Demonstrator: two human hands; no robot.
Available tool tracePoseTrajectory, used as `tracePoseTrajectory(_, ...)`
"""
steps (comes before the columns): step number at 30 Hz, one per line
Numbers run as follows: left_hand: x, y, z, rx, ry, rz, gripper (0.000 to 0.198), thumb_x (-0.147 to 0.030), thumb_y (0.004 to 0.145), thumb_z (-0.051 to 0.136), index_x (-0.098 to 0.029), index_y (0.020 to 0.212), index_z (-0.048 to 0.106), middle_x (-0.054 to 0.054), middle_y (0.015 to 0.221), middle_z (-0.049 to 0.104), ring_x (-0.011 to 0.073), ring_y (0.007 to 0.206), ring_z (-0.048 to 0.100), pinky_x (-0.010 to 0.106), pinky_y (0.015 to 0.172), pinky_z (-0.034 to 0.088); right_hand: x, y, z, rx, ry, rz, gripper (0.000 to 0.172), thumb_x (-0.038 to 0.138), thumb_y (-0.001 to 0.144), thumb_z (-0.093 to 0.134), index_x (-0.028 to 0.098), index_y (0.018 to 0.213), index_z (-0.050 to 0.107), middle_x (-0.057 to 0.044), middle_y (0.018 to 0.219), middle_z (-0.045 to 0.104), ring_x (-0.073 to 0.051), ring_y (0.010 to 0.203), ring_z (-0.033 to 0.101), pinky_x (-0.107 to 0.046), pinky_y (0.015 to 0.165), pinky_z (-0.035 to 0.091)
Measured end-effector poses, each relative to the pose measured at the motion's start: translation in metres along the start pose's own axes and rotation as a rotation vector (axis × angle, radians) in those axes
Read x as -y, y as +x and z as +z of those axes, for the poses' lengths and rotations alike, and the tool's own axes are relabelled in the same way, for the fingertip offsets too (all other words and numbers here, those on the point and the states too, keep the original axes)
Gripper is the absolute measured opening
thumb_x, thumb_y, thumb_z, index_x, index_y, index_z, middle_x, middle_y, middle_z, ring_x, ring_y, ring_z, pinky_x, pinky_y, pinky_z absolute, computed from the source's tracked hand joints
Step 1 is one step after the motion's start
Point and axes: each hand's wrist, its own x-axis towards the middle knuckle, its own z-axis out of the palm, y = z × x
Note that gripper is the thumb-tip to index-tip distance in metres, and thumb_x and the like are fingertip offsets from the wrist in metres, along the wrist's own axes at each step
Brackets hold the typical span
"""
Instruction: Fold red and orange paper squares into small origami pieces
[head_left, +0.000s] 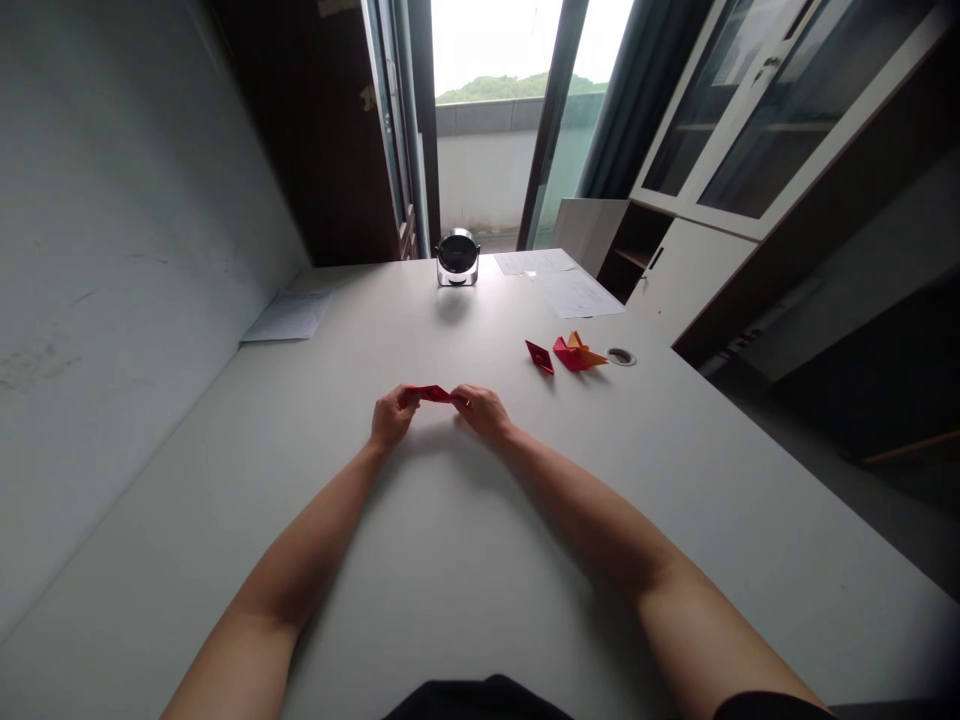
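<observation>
Both grips, left hand (391,416) and right hand (484,410), pinch red paper (432,393) mid-table (450,560), edges far.

small fan (457,258), paper sheets (574,290), folded boats (570,354)

Bench (465,560): smooth, matt, pale laminate look. Folded red piece (431,393) between hands: thin paper, matt, sharp creases. Red and orange boats (574,353): same matt paper. Small fan (457,258): shiny metal frame, dark glossy face. White sheets (289,316): plain paper. Cabinet doors (757,100): glossy glass.
</observation>
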Motion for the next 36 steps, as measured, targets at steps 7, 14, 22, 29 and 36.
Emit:
tracePoseTrajectory(7, -0.0051, 0.0001, -0.0016, -0.013, 0.022, -0.005, 0.026, -0.038, 0.093, 0.052, -0.021, 0.1, 0.07, 0.002, 0.074, 0.07, 0.0174, 0.066, 0.065, 0.029, 0.067, 0.05, -0.0006, 0.0002, 0.0005, 0.0, 0.004, 0.013, 0.018, 0.028, 0.095, 0.054, 0.024, 0.098, 0.07, -0.002, 0.089, 0.072, -0.014, 0.07, 0.057, -0.024, 0.069, 0.039)
tracePoseTrajectory(14, -0.009, -0.0011, -0.0017, -0.042, 0.06, -0.01, 0.031, -0.036, 0.097, 0.042, -0.022, 0.083, 0.066, 0.002, 0.07, 0.069, 0.0163, 0.061, 0.062, 0.028, 0.064, 0.048, -0.0023, 0.0005, 0.0014, -0.016, 0.0, 0.028, 0.016, 0.029, 0.095, 0.055, 0.024, 0.096, 0.07, -0.001, 0.087, 0.071, -0.014, 0.068, 0.056, -0.024, 0.067, 0.038)
tracePoseTrajectory(22, -0.0071, 0.0011, -0.0021, -0.021, 0.044, -0.029, 0.03, -0.039, 0.095, 0.046, -0.021, 0.087, 0.069, 0.003, 0.072, 0.071, 0.017, 0.063, 0.065, 0.028, 0.064, 0.049, 0.0002, 0.0003, -0.0005, -0.009, -0.006, 0.049, 0.016, 0.028, 0.094, 0.055, 0.024, 0.097, 0.07, -0.001, 0.087, 0.071, -0.015, 0.07, 0.057, -0.024, 0.067, 0.038)
tracePoseTrajectory(29, -0.0041, 0.0003, 0.0003, 0.026, 0.046, 0.004, 0.026, -0.037, 0.092, 0.054, -0.021, 0.098, 0.073, 0.003, 0.075, 0.073, 0.0166, 0.063, 0.065, 0.029, 0.064, 0.05, -0.0001, 0.0005, -0.001, -0.015, 0.009, 0.061, 0.016, 0.028, 0.094, 0.054, 0.023, 0.098, 0.07, -0.001, 0.085, 0.071, -0.014, 0.067, 0.055, -0.024, 0.068, 0.039)
tracePoseTrajectory(36, -0.0038, 0.0004, -0.0003, 0.012, 0.077, 0.03, 0.027, -0.037, 0.093, 0.053, -0.021, 0.1, 0.073, 0.001, 0.07, 0.07, 0.0159, 0.062, 0.063, 0.028, 0.062, 0.048, 0.0015, 0.0004, -0.0027, -0.005, 0.012, 0.068, 0.016, 0.029, 0.093, 0.055, 0.023, 0.094, 0.07, -0.001, 0.084, 0.071, -0.014, 0.068, 0.056, -0.024, 0.067, 0.038)
